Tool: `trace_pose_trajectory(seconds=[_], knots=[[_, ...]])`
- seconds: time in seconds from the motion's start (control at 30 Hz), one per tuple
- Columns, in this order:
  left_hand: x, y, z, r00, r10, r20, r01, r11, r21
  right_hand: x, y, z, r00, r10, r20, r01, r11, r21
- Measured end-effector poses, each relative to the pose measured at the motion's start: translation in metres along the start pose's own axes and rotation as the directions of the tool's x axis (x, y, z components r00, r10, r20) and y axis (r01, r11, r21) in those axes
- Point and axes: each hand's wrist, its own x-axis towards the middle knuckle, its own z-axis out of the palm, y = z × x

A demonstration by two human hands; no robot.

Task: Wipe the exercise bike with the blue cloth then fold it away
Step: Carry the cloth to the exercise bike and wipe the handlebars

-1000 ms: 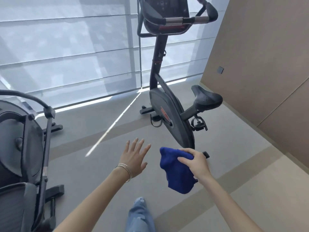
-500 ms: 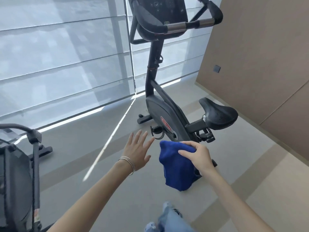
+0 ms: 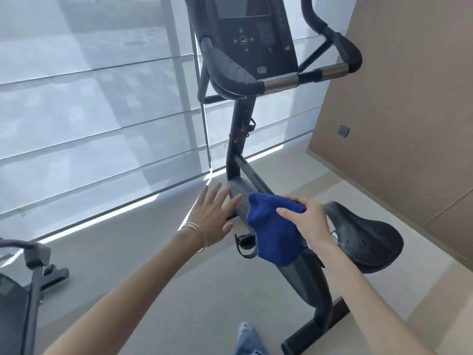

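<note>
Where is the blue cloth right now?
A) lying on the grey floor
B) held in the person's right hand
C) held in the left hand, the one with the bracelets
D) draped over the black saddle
B: the right hand grips the bunched blue cloth by its top, while the left hand is spread open and empty.

The right hand (image 3: 311,224) grips the blue cloth (image 3: 275,234) over the exercise bike (image 3: 256,180) frame just ahead of the saddle (image 3: 363,234), while the left hand (image 3: 212,213) hovers spread beside it.
</note>
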Motion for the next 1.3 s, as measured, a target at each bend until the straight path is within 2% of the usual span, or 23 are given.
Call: trace_pose_trajectory(seconds=[0.23,0.43,0.53,0.63,0.83,0.93,1.0,1.1,1.23,1.3], knots=[[0.117,-0.038,-0.049,0.994,0.014,-0.108,-0.012,1.0,0.017,0.116,-0.043,-0.023,0.991,-0.099,-0.088,0.104,0.993,0.054],[0.19,-0.063,-0.101,0.953,0.062,-0.296,-0.049,0.997,0.051,0.175,-0.099,-0.049,0.952,-0.239,-0.193,0.26,0.962,0.09],[0.218,-0.079,-0.122,0.924,0.09,-0.371,-0.075,0.996,0.055,0.195,-0.13,-0.06,0.91,-0.309,-0.277,0.344,0.935,0.086],[0.243,-0.095,-0.133,0.923,0.091,-0.373,-0.073,0.995,0.06,0.213,-0.155,-0.063,0.868,-0.332,-0.368,0.39,0.916,0.092],[0.276,-0.132,-0.137,0.93,0.135,-0.342,-0.105,0.989,0.106,0.243,-0.187,-0.055,0.685,-0.334,-0.647,0.462,0.886,0.032],[0.289,-0.145,-0.136,0.94,0.17,-0.295,-0.153,0.985,0.081,0.257,-0.189,-0.036,0.682,-0.436,-0.587,0.442,0.886,-0.144],[0.294,-0.15,-0.134,0.931,0.212,-0.297,-0.203,0.977,0.061,0.268,-0.178,-0.019,0.729,-0.479,-0.488,0.422,0.877,-0.231],[0.297,-0.155,-0.132,0.9,0.268,-0.344,-0.271,0.962,0.04,0.275,-0.152,0.004,0.812,-0.465,-0.354,0.355,0.874,-0.333],[0.302,-0.16,-0.135,0.883,0.316,-0.347,-0.312,0.947,0.069,0.271,-0.13,0.011,0.774,-0.578,-0.259,0.421,0.775,-0.472],[0.304,-0.162,-0.136,0.881,0.335,-0.334,-0.324,0.942,0.09,0.27,-0.128,0.012,0.778,-0.598,-0.194,0.44,0.738,-0.512]])
